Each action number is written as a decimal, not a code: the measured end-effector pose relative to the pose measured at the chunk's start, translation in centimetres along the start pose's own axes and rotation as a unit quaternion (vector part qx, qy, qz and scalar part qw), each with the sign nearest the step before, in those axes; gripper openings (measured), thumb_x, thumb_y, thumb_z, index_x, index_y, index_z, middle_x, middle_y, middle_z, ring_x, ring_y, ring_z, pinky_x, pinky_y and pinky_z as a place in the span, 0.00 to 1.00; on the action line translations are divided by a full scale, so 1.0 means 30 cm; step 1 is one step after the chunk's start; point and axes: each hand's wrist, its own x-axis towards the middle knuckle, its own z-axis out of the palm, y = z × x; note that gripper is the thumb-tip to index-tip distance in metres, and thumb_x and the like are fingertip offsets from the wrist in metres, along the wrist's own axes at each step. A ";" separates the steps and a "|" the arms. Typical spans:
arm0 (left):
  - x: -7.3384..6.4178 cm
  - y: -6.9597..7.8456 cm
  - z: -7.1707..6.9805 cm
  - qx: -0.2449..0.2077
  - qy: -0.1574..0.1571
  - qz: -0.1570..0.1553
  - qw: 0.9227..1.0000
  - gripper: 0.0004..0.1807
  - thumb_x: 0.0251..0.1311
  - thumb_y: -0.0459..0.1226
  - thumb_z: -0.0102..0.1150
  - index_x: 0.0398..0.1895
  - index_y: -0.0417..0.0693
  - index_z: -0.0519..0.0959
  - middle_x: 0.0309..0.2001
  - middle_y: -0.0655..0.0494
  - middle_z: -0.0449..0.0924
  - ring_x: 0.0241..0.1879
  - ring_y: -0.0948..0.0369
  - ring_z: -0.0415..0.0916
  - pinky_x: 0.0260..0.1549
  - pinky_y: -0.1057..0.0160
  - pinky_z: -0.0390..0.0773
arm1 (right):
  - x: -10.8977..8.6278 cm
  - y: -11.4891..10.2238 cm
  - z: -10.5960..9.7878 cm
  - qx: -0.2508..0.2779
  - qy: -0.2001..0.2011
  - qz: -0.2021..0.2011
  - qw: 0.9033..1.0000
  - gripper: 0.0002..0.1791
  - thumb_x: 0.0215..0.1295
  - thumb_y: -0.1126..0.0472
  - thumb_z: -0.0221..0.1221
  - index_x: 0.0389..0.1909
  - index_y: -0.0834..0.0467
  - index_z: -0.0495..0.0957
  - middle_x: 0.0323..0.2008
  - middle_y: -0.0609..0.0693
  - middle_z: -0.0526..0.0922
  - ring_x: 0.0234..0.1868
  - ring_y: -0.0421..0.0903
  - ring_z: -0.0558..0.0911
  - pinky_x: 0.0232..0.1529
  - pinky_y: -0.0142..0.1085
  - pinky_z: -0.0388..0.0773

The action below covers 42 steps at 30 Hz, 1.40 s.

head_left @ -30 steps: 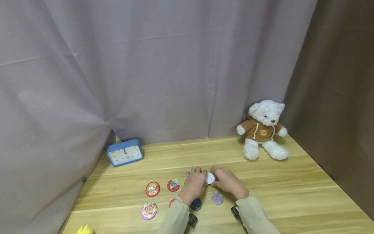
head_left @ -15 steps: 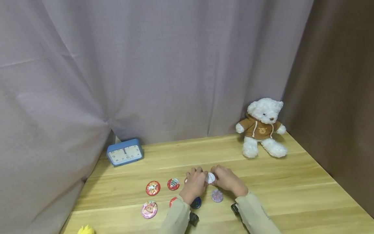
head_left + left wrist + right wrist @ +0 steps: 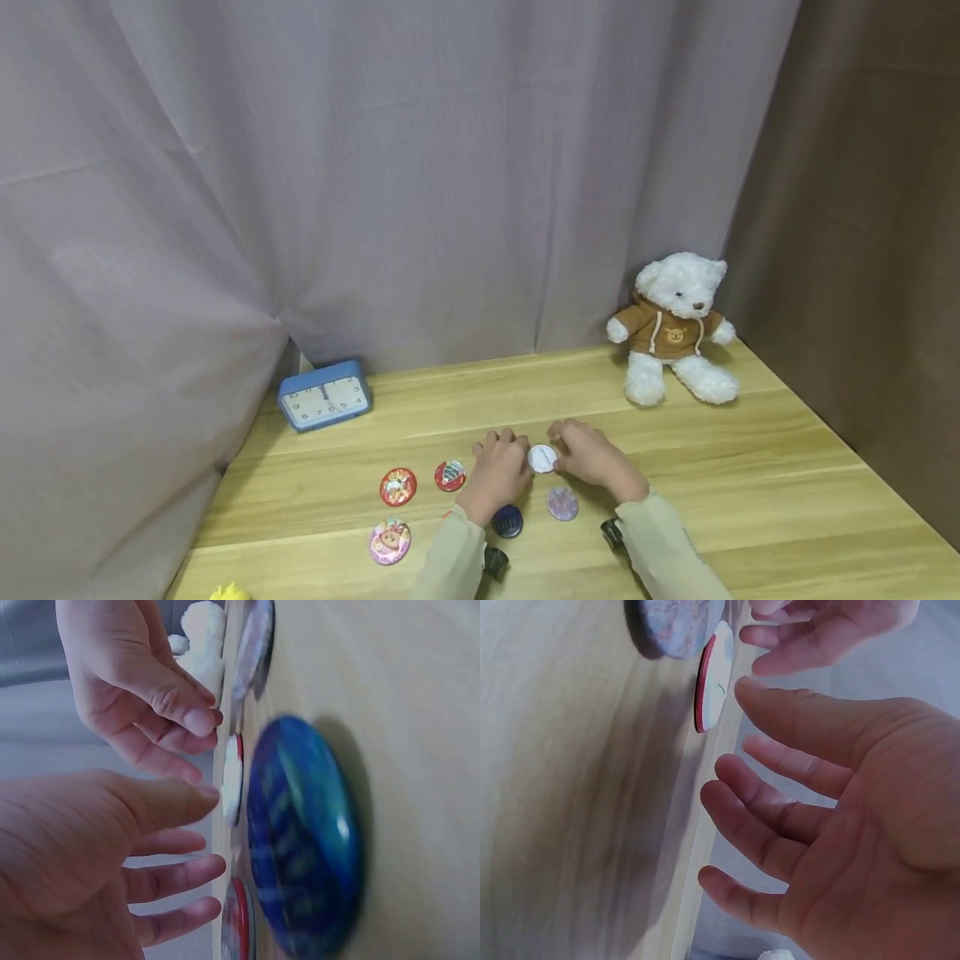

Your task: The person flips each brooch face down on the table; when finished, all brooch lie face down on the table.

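A round badge (image 3: 542,458) with a white face and a red rim lies on the table between the two hands. My left hand (image 3: 498,472) is at its left, fingers spread; in the left wrist view the thumb (image 3: 176,801) comes close to the badge, and whether it touches cannot be told. My right hand (image 3: 855,802) hovers at the badge's right with loose fingers and holds nothing. Nearer to me lie a dark blue badge (image 3: 304,836) and a pale purple badge (image 3: 562,504). Another red-edged badge (image 3: 238,922) sits beneath the left fingers, mostly hidden in the head view.
Left of the hands are a red badge (image 3: 397,487), a red badge with a tree (image 3: 450,476) and a pink badge (image 3: 390,542). A blue clock (image 3: 325,396) stands at the back left, a white teddy bear (image 3: 677,329) at the back right. Something yellow (image 3: 229,592) shows at the front edge.
My right hand has let go of the white-faced badge and drawn back a little to the right. The left hand has hardly moved. The head view has shifted slightly.
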 end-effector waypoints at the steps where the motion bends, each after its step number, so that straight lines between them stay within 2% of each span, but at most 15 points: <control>1: -0.005 -0.006 -0.001 -0.007 0.000 -0.001 1.000 0.07 0.58 0.38 0.68 0.31 0.47 0.80 0.35 0.51 0.78 0.35 0.52 0.70 0.36 0.50 0.68 | 0.000 -0.002 0.002 0.000 0.000 0.001 1.000 0.22 0.49 0.70 0.73 0.46 0.67 0.80 0.31 0.49 0.77 0.35 0.46 0.75 0.42 0.46 0.76; 3: -0.013 -0.020 -0.003 -0.013 -0.006 -0.006 1.000 0.08 0.58 0.39 0.68 0.31 0.47 0.79 0.37 0.50 0.78 0.36 0.52 0.70 0.36 0.48 0.69 | 0.006 -0.008 0.006 -0.002 0.000 0.001 1.000 0.22 0.48 0.70 0.72 0.47 0.67 0.81 0.32 0.50 0.79 0.37 0.47 0.77 0.45 0.48 0.77; 8: -0.020 -0.061 -0.027 -0.014 -0.024 -0.024 0.999 0.13 0.59 0.41 0.66 0.43 0.44 0.81 0.45 0.47 0.79 0.44 0.49 0.72 0.42 0.44 0.70 | 0.039 -0.046 0.012 -0.006 -0.003 -0.016 1.000 0.21 0.51 0.70 0.70 0.48 0.67 0.81 0.34 0.52 0.80 0.39 0.50 0.78 0.48 0.52 0.75; 10: -0.021 -0.075 -0.044 -0.016 -0.028 -0.028 0.999 0.13 0.60 0.41 0.66 0.44 0.44 0.81 0.47 0.46 0.80 0.46 0.47 0.73 0.43 0.42 0.70 | 0.052 -0.066 0.012 -0.007 -0.008 -0.019 1.000 0.20 0.53 0.70 0.68 0.50 0.67 0.81 0.35 0.52 0.81 0.40 0.51 0.78 0.49 0.54 0.73; 12: -0.027 -0.086 -0.059 -0.023 -0.032 -0.029 0.999 0.09 0.61 0.40 0.64 0.40 0.46 0.81 0.45 0.47 0.80 0.47 0.46 0.73 0.43 0.41 0.70 | 0.062 -0.086 0.014 -0.006 -0.014 -0.015 1.000 0.20 0.54 0.71 0.66 0.50 0.66 0.81 0.35 0.53 0.81 0.41 0.52 0.78 0.50 0.56 0.70; 15: -0.035 -0.107 -0.083 -0.039 -0.037 -0.025 0.998 0.08 0.62 0.39 0.63 0.40 0.45 0.81 0.45 0.46 0.80 0.48 0.44 0.73 0.43 0.39 0.70 | 0.077 -0.112 0.023 -0.006 -0.020 -0.009 1.000 0.21 0.52 0.72 0.66 0.50 0.66 0.81 0.36 0.53 0.82 0.42 0.53 0.78 0.52 0.58 0.68; 19: -0.061 -0.147 -0.106 -0.044 -0.044 -0.030 0.998 0.11 0.57 0.38 0.64 0.42 0.43 0.81 0.45 0.46 0.79 0.48 0.45 0.72 0.44 0.39 0.69 | 0.091 -0.144 0.051 -0.002 -0.032 -0.025 0.999 0.24 0.49 0.71 0.69 0.51 0.67 0.81 0.37 0.54 0.83 0.44 0.56 0.79 0.53 0.60 0.69; 24: -0.082 -0.189 -0.130 -0.043 -0.057 -0.027 0.997 0.11 0.50 0.40 0.70 0.33 0.47 0.78 0.39 0.51 0.77 0.44 0.49 0.71 0.45 0.39 0.70 | 0.101 -0.178 0.082 0.004 -0.034 -0.046 0.998 0.25 0.46 0.70 0.72 0.49 0.67 0.81 0.46 0.59 0.85 0.50 0.61 0.79 0.56 0.64 0.66; 29: -0.091 -0.195 -0.132 -0.063 -0.065 -0.034 0.995 0.23 0.42 0.38 0.76 0.45 0.44 0.82 0.45 0.48 0.79 0.48 0.47 0.72 0.51 0.34 0.68 | 0.106 -0.195 0.105 -0.014 -0.051 -0.041 0.998 0.27 0.42 0.68 0.75 0.48 0.66 0.81 0.45 0.59 0.83 0.49 0.61 0.78 0.55 0.64 0.65; 32: -0.093 -0.189 -0.125 -0.064 -0.063 -0.037 0.995 0.29 0.40 0.37 0.78 0.52 0.43 0.82 0.47 0.47 0.80 0.49 0.47 0.72 0.49 0.37 0.68 | 0.108 -0.200 0.116 -0.027 -0.059 -0.035 0.997 0.27 0.40 0.67 0.77 0.47 0.64 0.82 0.43 0.57 0.82 0.48 0.59 0.77 0.55 0.64 0.65; 36: -0.090 -0.183 -0.112 -0.057 -0.062 -0.036 0.996 0.28 0.39 0.36 0.79 0.49 0.43 0.83 0.43 0.50 0.79 0.45 0.50 0.72 0.45 0.44 0.68 | 0.112 -0.209 0.124 -0.038 -0.060 -0.041 0.997 0.25 0.38 0.66 0.78 0.42 0.61 0.82 0.38 0.52 0.81 0.45 0.56 0.76 0.51 0.62 0.67; 42: -0.081 -0.184 -0.093 -0.039 -0.052 -0.025 0.998 0.21 0.39 0.36 0.81 0.40 0.47 0.85 0.37 0.54 0.79 0.39 0.53 0.72 0.38 0.50 0.67 | 0.112 -0.215 0.128 -0.037 -0.053 -0.056 0.996 0.21 0.37 0.68 0.78 0.34 0.58 0.80 0.31 0.49 0.77 0.38 0.51 0.74 0.44 0.54 0.67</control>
